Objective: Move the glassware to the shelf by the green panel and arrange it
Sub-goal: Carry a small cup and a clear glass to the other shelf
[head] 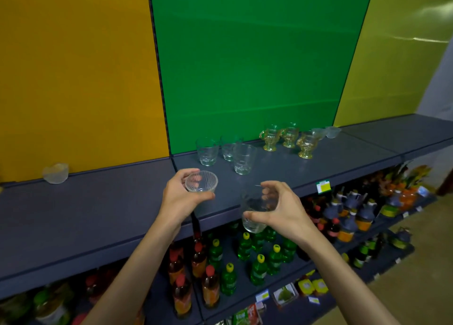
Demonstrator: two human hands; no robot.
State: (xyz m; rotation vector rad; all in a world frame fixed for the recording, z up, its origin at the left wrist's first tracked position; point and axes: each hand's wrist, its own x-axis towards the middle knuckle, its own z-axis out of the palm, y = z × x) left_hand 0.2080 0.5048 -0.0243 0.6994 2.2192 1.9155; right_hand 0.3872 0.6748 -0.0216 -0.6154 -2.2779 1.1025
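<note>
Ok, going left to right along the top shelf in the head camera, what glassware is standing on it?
Frosted bowl by the yellow panel → three clear tumblers → three amber handled cups → two small clear bowls.

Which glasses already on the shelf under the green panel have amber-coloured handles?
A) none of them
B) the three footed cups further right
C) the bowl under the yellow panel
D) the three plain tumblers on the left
B: the three footed cups show amber handles and bases, while the plain tumblers to their left are clear and have no handles.
</note>
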